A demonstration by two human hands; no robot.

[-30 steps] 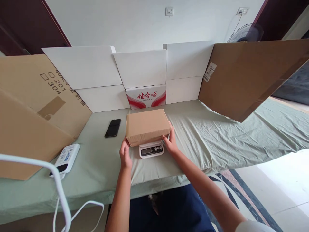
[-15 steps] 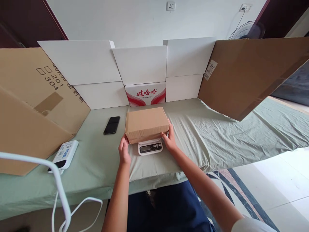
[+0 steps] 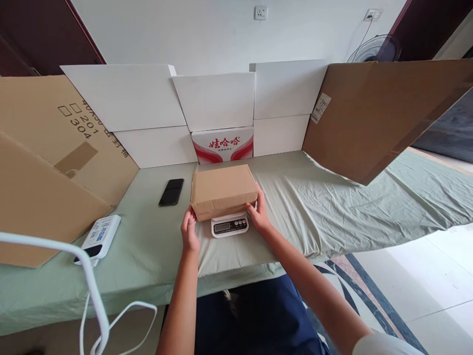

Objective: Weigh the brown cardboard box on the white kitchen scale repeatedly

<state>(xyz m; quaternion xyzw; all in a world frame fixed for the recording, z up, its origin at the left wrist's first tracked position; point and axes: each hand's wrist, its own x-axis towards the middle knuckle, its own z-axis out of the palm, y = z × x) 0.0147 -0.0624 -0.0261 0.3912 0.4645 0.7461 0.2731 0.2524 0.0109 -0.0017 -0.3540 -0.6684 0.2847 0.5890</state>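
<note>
A brown cardboard box (image 3: 224, 185) sits over a white digital scale (image 3: 230, 226), whose display and buttons stick out at the front. The box hides the weighing plate, so whether its full weight rests there I cannot tell. My left hand (image 3: 190, 230) is closed on the box's near left corner, fingers tucked against its side. On the near right corner, my right hand (image 3: 259, 212) grips the box, thumb on the front face and fingers along the right side. Left of the box a black phone (image 3: 171, 192) lies flat on the green cloth (image 3: 148, 246).
White panels (image 3: 218, 101) and a red-and-white printed carton (image 3: 222, 144) stand along the back. Large cardboard sheets rise at the left (image 3: 66, 162) and right (image 3: 373, 118). A white device (image 3: 99, 238) lies at left, behind a white curved tube (image 3: 90, 281).
Almost nothing differs. The view has shifted very slightly; both hands remain on the box and the box keeps its place over the scale.
</note>
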